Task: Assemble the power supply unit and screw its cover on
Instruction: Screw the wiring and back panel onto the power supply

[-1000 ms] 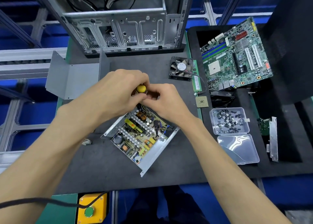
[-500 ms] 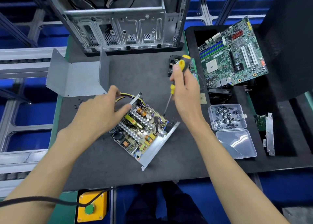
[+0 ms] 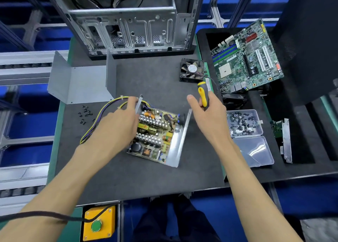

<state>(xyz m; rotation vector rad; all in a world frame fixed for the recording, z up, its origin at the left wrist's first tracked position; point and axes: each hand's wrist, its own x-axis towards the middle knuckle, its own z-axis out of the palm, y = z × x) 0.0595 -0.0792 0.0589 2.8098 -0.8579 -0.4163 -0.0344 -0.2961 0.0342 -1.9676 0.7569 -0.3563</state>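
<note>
Power supply unit [image 3: 155, 135]: lying open on the dark surface [image 3: 128, 177], near the middle, its circuit board facing up and its metal side wall standing along the right edge.
Left hand [image 3: 117, 124]: resting on the unit's left side, fingers pinching the far upright metal flange; the palm is hiding part of the board.
Wire bundle [image 3: 102, 113]: yellow, purple and black leads are looping out to the left from under the left hand.
Right hand [image 3: 210, 117]: hovering just right of the unit, clenched around a screwdriver [image 3: 203, 95]; only the yellow and black handle is showing, so where the shaft is pointing is hard to say.
Cover [image 3: 80, 82]: the bent grey sheet-metal piece is sitting on the surface's far left, apart from the unit.
Loose screws [image 3: 84, 114]: lying scattered just near the cover.
Screw box [image 3: 244, 123]: clear plastic, open, sitting right of the right hand.
Fan [image 3: 192, 70]: lying far of the screwdriver.
Motherboard [image 3: 247, 57]: lying tilted at far right.
</note>
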